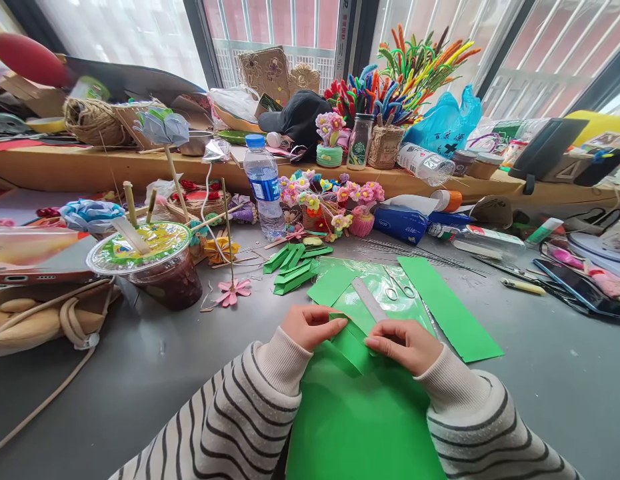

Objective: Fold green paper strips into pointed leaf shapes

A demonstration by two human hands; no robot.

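Observation:
Between both hands is a folded piece of green paper [349,343], held just above a large green sheet [365,427]. My left hand [310,326] pinches its upper left edge between thumb and fingers. At its right side, the fingertips of my right hand [407,343] grip the paper. Beyond the hands, a grey ruler [369,299] lies on a shiny clear sleeve, with scissors [399,285] beside it. A green paper square [333,285] and a long green strip [447,310] flank them. Several folded green paper pieces [296,268] are piled behind my left hand.
A lidded cup of dark drink [165,280] stands at left, near a pink flower on a stick [233,291]. Behind are a water bottle [264,190], crocheted flowers and a blue tissue pack [401,223]. A phone [580,285] and a crayon-like stick [523,287] lie at right.

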